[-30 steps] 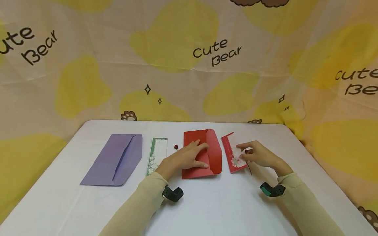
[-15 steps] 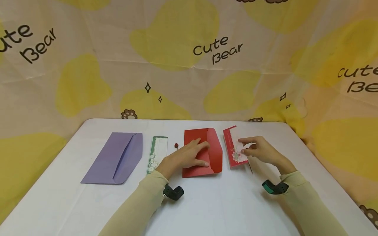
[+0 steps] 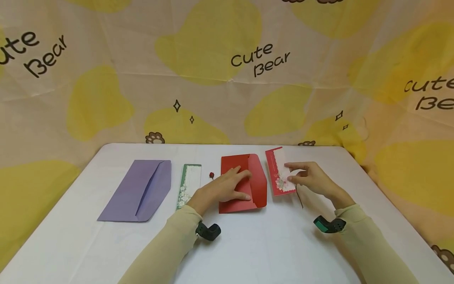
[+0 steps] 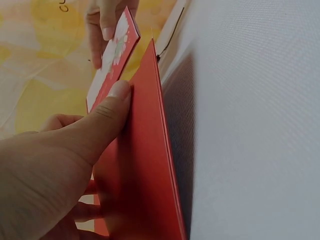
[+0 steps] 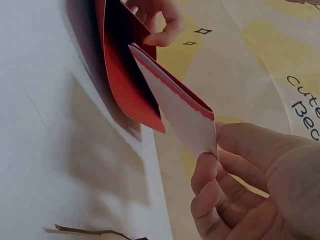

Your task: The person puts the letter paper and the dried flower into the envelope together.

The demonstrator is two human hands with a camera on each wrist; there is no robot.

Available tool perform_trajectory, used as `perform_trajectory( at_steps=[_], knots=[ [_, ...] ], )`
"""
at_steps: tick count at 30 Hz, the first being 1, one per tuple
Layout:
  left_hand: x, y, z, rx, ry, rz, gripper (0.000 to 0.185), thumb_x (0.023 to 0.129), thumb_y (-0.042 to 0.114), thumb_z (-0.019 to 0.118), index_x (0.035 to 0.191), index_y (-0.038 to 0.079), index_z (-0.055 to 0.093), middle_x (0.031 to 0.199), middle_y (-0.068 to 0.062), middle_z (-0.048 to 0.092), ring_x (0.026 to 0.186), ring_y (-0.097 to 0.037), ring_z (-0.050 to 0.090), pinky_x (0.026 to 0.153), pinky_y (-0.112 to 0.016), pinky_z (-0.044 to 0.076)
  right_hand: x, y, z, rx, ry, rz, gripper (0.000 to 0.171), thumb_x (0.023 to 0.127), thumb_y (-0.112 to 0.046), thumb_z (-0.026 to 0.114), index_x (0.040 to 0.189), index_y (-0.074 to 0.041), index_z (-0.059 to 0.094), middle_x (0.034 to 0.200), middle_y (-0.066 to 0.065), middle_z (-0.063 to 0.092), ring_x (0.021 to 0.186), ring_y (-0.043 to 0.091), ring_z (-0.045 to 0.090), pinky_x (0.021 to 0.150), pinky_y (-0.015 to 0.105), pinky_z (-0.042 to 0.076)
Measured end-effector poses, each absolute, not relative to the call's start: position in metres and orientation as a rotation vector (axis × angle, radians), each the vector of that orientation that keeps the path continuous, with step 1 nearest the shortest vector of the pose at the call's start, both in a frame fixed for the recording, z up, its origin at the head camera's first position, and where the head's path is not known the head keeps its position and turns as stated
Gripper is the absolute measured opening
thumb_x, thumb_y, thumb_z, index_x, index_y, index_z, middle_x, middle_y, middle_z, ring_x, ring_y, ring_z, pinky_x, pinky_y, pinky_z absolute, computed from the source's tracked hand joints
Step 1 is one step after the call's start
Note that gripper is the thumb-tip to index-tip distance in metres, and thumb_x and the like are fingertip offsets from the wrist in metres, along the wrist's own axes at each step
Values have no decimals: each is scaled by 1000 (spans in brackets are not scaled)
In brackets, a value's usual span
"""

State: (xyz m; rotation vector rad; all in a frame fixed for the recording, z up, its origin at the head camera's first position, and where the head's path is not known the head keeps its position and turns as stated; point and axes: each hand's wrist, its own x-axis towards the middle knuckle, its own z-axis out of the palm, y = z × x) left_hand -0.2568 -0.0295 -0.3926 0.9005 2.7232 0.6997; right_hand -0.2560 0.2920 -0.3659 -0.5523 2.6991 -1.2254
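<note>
My left hand (image 3: 225, 187) holds the red envelope (image 3: 260, 189), thumb on its front panel. The mouth gapes on the right side, dark inside in the right wrist view, with the flap folded back. My right hand (image 3: 315, 181) pinches the right edge of a folded red and white floral card (image 3: 279, 173) between thumb and fingers. The card hangs over the table, just right of the envelope flap. From the right wrist, the card's far corner overlaps the mouth of the envelope. A small dried rose (image 5: 97, 231) lies under the right hand, its bloom mostly hidden.
A purple envelope (image 3: 136, 193) lies at the left, its flap unfolded. Beside it is a green-bordered floral card (image 3: 189, 181), partly covered by the left arm. Another small dried rose (image 3: 211, 175) lies beyond the left hand. Printed cloth (image 3: 198, 47) hangs behind the white table (image 3: 248, 252).
My right hand has raised the floral card and carried it slightly toward the back, uncovering more of the rose stem. The left hand stays in place on the red envelope.
</note>
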Motion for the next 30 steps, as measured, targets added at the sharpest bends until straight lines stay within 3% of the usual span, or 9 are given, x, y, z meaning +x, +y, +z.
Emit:
perform_trajectory(
  at_steps=[13, 22, 30],
  knots=[
    [-260, -30, -394, 913, 2721, 700, 69, 87, 52, 74, 146, 29, 45, 165, -18, 30, 155, -37, 25, 111, -60, 44, -258, 280, -376, -538, 2596, -1365, 49, 95, -13, 70, 141, 1, 56, 139, 27, 57, 84, 12, 69, 72, 31, 60],
    [-260, -28, -394, 899, 2719, 686, 69, 88, 50, 74, 147, 29, 44, 165, -18, 28, 154, -37, 27, 113, -59, 42, -255, 271, -383, -552, 2541, -1402, 51, 94, -11, 71, 140, 3, 56, 139, 29, 56, 78, 19, 68, 60, 28, 55],
    [-260, -29, -393, 885, 2723, 675, 71, 87, 50, 74, 147, 29, 44, 165, -18, 29, 153, -37, 28, 112, -60, 44, -254, 264, -387, -579, 2560, -1367, 49, 94, -11, 70, 140, 2, 57, 135, 29, 58, 78, 19, 70, 67, 25, 56]
  ],
)
